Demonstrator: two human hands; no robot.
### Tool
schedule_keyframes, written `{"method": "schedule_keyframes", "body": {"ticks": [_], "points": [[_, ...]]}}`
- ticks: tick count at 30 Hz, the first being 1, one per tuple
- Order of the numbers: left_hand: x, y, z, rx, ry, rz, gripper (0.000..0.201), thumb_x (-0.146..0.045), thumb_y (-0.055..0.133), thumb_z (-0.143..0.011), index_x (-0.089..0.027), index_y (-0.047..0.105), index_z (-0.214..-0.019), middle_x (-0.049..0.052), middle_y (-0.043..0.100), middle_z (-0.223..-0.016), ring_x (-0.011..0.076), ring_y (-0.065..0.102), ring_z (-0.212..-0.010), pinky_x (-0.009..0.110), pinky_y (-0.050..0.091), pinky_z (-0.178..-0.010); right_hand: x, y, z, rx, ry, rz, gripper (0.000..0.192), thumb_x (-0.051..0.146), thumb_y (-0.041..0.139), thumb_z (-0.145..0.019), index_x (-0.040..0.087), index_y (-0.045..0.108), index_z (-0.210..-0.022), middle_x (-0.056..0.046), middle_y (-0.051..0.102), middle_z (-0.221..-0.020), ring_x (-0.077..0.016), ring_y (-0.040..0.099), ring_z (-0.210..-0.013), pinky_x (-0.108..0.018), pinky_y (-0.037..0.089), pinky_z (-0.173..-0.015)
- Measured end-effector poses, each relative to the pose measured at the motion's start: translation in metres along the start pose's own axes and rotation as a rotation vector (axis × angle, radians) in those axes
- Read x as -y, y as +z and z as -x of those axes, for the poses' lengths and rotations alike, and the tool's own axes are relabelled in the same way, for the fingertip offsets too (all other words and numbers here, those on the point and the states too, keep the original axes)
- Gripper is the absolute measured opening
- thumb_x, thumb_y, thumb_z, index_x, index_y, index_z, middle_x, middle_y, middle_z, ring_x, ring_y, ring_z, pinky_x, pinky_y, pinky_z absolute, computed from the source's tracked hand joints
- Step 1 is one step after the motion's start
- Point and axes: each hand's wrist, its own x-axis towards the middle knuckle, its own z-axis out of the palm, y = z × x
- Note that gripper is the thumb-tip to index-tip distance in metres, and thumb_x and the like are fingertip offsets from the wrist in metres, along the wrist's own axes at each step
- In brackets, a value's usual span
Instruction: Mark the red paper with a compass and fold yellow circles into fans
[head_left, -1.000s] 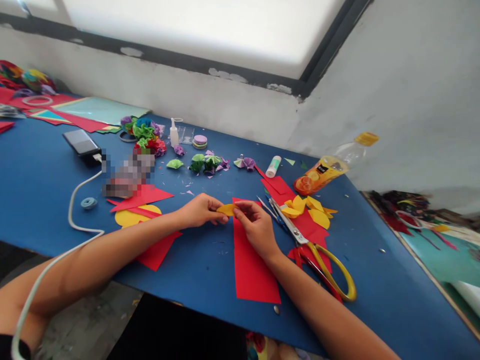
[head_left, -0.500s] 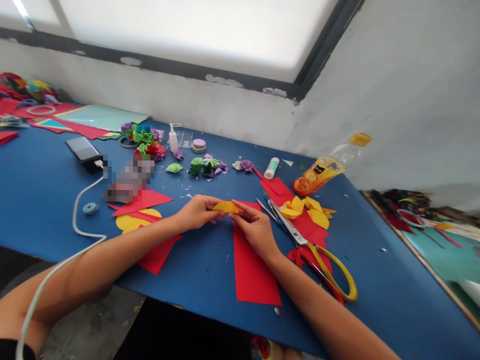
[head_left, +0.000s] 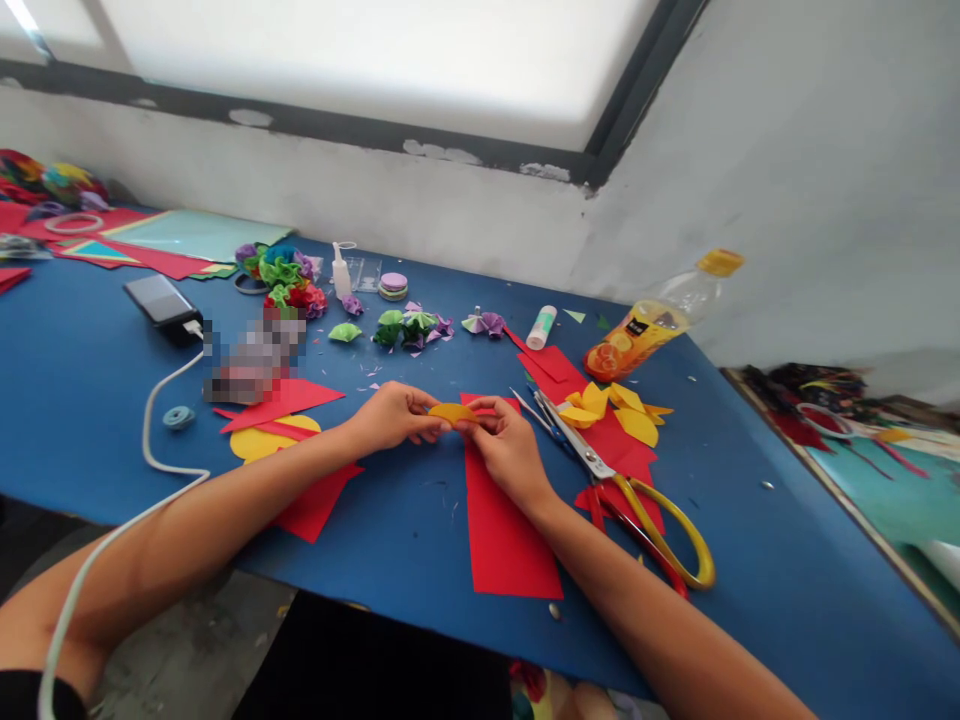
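Both my left hand (head_left: 394, 417) and right hand (head_left: 504, 447) pinch the folded yellow paper piece (head_left: 452, 412), its edges hidden by my fingertips, just above the red sheet (head_left: 504, 530), left of the scissors (head_left: 630, 490).

Yellow paper piece (head_left: 452, 412) now folded flatter than half a second ago, pinched at both ends between left hand (head_left: 394, 417) and right hand (head_left: 504, 446). Fingertips drawn closer together, both hands shifted slightly farther from the near edge.
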Motion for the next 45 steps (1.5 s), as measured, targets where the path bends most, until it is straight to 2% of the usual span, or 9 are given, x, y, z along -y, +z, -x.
{"method": "schedule_keyframes", "body": {"ticks": [6,11,17,22,30,36,39,41,45], "points": [[0.001,-0.008,-0.002,0.004,0.023,0.025,0.034,-0.015,0.063,-0.078,-0.013,0.063,-0.112,0.006,0.073,-0.084,0.0151,0.069,-0.075,0.024,0.054,-0.063,-0.003,-0.003,-0.002,-0.004,-0.065,-0.053,0.023,0.031,0.058,-0.078,0.021,0.061,-0.098,-0.004,0.069,-0.086,-0.0157,0.066,-0.071,-0.034,0.054,-0.077],[0.000,-0.008,0.000,0.008,0.127,0.005,0.032,-0.033,0.053,-0.087,-0.013,0.062,-0.110,0.007,0.071,-0.091,0.0139,0.067,-0.077,0.024,0.052,-0.066,-0.001,-0.003,0.000,0.024,-0.097,-0.034,0.021,0.035,0.060,-0.078,0.021,0.064,-0.094,-0.003,0.069,-0.085,-0.0167,0.066,-0.070,-0.036,0.055,-0.076],[0.002,-0.002,0.004,0.058,0.205,-0.059,0.031,-0.032,0.059,-0.081,-0.012,0.064,-0.104,0.005,0.069,-0.089,0.0122,0.062,-0.074,0.022,0.046,-0.066,0.007,-0.003,0.003,0.085,-0.112,0.027,0.024,0.038,0.066,-0.075,0.020,0.064,-0.090,-0.004,0.069,-0.086,-0.0185,0.065,-0.079,-0.032,0.052,-0.076],[0.000,0.001,0.008,0.071,0.224,-0.084,0.030,-0.034,0.058,-0.082,-0.014,0.065,-0.103,0.004,0.069,-0.089,0.0137,0.061,-0.077,0.024,0.046,-0.071,0.009,-0.004,0.004,0.098,-0.115,0.081,0.030,0.047,0.060,-0.080,0.018,0.063,-0.087,-0.004,0.068,-0.085,-0.0179,0.063,-0.080,-0.030,0.051,-0.075],[0.005,0.003,0.006,0.066,0.220,-0.084,0.033,-0.034,0.060,-0.081,-0.014,0.064,-0.107,0.006,0.070,-0.095,0.0164,0.063,-0.084,0.028,0.048,-0.079,0.011,-0.004,0.004,0.095,-0.077,0.018,0.028,0.045,0.066,-0.075,0.019,0.063,-0.085,-0.005,0.067,-0.089,-0.0190,0.063,-0.088,-0.032,0.051,-0.079],[0.005,0.005,0.008,0.076,0.239,-0.059,0.040,-0.025,0.066,-0.074,-0.015,0.060,-0.112,0.005,0.068,-0.092,0.0146,0.063,-0.080,0.026,0.047,-0.073,0.006,0.000,0.007,0.096,-0.169,-0.038,0.027,0.037,0.072,-0.071,0.022,0.060,-0.090,-0.006,0.058,-0.113,-0.0186,0.058,-0.105,-0.030,0.051,-0.084],[0.007,0.006,0.006,0.021,0.238,-0.009,0.030,-0.028,0.063,-0.076,-0.014,0.062,-0.102,0.003,0.066,-0.085,0.0133,0.061,-0.078,0.025,0.046,-0.073,0.003,0.004,0.008,0.072,-0.203,-0.044,0.043,0.032,0.075,-0.068,0.024,0.055,-0.105,-0.006,0.052,-0.121,-0.0185,0.055,-0.110,-0.031,0.050,-0.089],[0.008,0.006,0.005,-0.012,0.223,0.031,0.023,-0.031,0.063,-0.076,-0.013,0.063,-0.090,0.001,0.064,-0.081,0.0121,0.059,-0.074,0.024,0.046,-0.070,0.002,0.006,0.008,0.056,-0.146,-0.053,0.046,0.033,0.074,-0.069,0.023,0.053,-0.109,-0.007,0.055,-0.116,-0.0188,0.058,-0.105,-0.032,0.051,-0.087],[0.007,0.009,0.004,-0.036,0.179,0.092,0.027,-0.039,0.065,-0.074,-0.013,0.061,-0.082,-0.001,0.060,-0.071,0.0105,0.056,-0.067,0.023,0.046,-0.065,0.004,0.004,0.007,0.088,-0.059,0.010,0.025,0.039,0.065,-0.076,0.019,0.059,-0.091,-0.004,0.064,-0.085,-0.0188,0.063,-0.081,-0.033,0.052,-0.076]]}}
